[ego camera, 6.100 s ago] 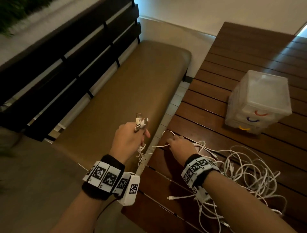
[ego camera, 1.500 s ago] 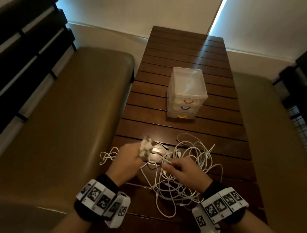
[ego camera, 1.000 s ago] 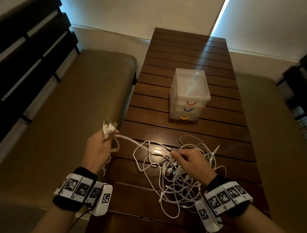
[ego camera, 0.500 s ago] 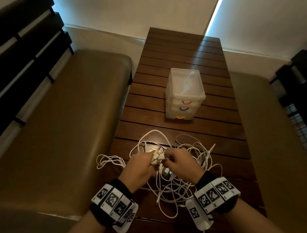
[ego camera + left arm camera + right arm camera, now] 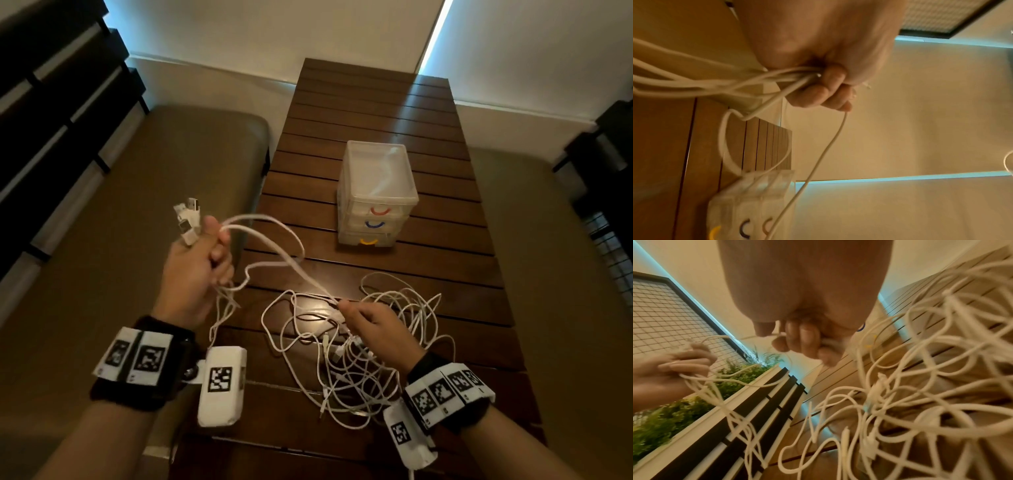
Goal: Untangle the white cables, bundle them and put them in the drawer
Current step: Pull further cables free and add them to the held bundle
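A tangle of white cables point(image 5: 359, 363) lies on the wooden table point(image 5: 376, 113) near its front end. My left hand point(image 5: 198, 267) is raised left of the table edge and grips several cable ends, their plugs point(image 5: 186, 219) sticking up above the fist. In the left wrist view the curled fingers point(image 5: 830, 91) hold the strands. My right hand point(image 5: 370, 325) pinches cable strands above the tangle; strands stretch from it up to the left hand. A translucent drawer unit point(image 5: 375, 198) with red, blue and yellow handles stands shut in the middle of the table.
Padded brown benches point(image 5: 144, 205) run along both sides of the table. A dark slatted backrest point(image 5: 51, 102) stands at the left. The far half of the table beyond the drawer unit is bare wood.
Half a second ago both hands met over the tangle. My left hand has since pulled up and to the left with the cable ends, drawing strands taut from my right hand.
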